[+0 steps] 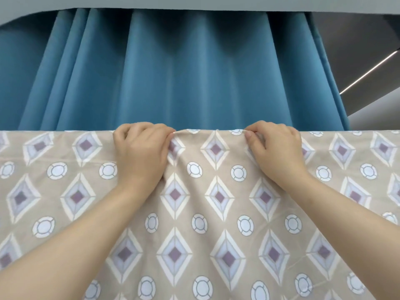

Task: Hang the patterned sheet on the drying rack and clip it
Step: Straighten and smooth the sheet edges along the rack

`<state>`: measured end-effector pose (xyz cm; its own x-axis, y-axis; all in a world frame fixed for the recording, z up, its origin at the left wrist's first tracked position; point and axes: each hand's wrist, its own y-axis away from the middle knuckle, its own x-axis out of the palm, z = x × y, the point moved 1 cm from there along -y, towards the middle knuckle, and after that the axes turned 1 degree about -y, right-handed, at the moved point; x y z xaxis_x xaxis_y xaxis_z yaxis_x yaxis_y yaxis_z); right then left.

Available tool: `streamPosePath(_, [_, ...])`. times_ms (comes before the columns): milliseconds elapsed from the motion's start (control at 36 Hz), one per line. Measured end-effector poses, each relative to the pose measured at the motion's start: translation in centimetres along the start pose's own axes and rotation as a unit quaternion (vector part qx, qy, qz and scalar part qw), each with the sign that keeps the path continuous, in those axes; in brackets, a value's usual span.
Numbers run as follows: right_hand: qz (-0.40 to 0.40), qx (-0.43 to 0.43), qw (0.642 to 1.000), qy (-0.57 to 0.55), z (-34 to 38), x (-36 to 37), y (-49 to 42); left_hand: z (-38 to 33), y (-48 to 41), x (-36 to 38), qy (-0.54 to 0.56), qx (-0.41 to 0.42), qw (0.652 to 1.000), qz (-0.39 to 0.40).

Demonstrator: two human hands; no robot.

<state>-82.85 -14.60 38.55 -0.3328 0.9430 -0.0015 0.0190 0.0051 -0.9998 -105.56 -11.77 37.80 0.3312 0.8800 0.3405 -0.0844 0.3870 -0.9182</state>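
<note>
Fingers (pixel 149 127) of the left hand (pixel 140 150) curl over the top fold of the patterned sheet (pixel 216 213), and its thumb presses the cloth from the near side, so the hand pinches a bunch of fabric. The right hand (pixel 275 148) grips the same fold a little way along: fingers hooked over the edge, thumb against the front, cloth gathered between them. Between the two hands the fold rises in a small slack hump, and creases run down from each grip.

The sheet hangs as a broad beige surface printed with lilac-and-purple diamonds and pale blue rings. It fills the lower half of the view and runs out past both sides. Whatever bar carries the fold is hidden under it.

Behind and above the sheet a teal curtain (pixel 184 72) falls in deep pleats. Over the curtain lies a pale grey ceiling (pixel 194 2). Up and to the right of the sheet, a dark grey panel (pixel 346 35) carries a thin bright light strip (pixel 368 72).
</note>
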Motion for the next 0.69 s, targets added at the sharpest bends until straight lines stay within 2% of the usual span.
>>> streamPosePath(56, [0.013,0.001,1.000,0.009,0.9,-0.2,-0.2,0.7,-0.5,-0.1,0.001,0.046,0.999,0.008])
streamPosePath(83, [0.031,-0.006,0.999,0.022,1.3,-0.2,-0.4,0.8,-1.0,-0.4,0.011,0.051,0.997,0.053])
streamPosePath(167, [0.136,-0.044,0.988,0.052,3.1,0.5,-1.9,0.4,-3.5,-1.2,0.054,-0.055,0.975,0.210])
streamPosePath(250, [0.246,0.001,0.969,-0.012,4.4,1.6,-3.2,1.0,-5.6,-0.6,0.028,-0.189,0.911,0.366])
streamPosePath(306, [0.248,0.012,0.968,-0.019,4.6,2.3,-3.4,1.1,-5.6,-0.5,-0.008,-0.187,0.879,0.438])
streamPosePath(333, [0.232,0.003,0.973,0.003,4.4,2.6,-3.3,1.1,-5.2,-0.3,-0.028,-0.168,0.878,0.447])
streamPosePath(389, [0.167,-0.023,0.984,0.054,4.1,3.0,-2.5,1.1,-4.0,-0.3,-0.051,-0.115,0.903,0.412])
streamPosePath(444, [0.107,-0.038,0.991,0.074,4.1,3.1,-1.9,1.3,-3.0,-0.7,-0.060,-0.069,0.940,0.329])
streamPosePath(500, [0.078,-0.045,0.993,0.079,4.5,3.1,-1.6,2.4,-1.9,-0.8,-0.079,-0.066,0.967,0.232])
streamPosePath(583, [0.071,-0.055,0.994,0.066,5.0,3.3,-1.6,3.7,-0.6,-0.8,-0.121,-0.095,0.979,0.137])
streamPosePath(639, [0.080,-0.047,0.994,0.053,5.0,3.7,-1.7,3.4,-0.3,-0.4,-0.123,-0.131,0.975,0.131])
streamPosePath(694, [0.090,-0.031,0.995,0.043,4.8,3.9,-1.6,2.8,-0.6,0.1,-0.113,-0.153,0.967,0.168])
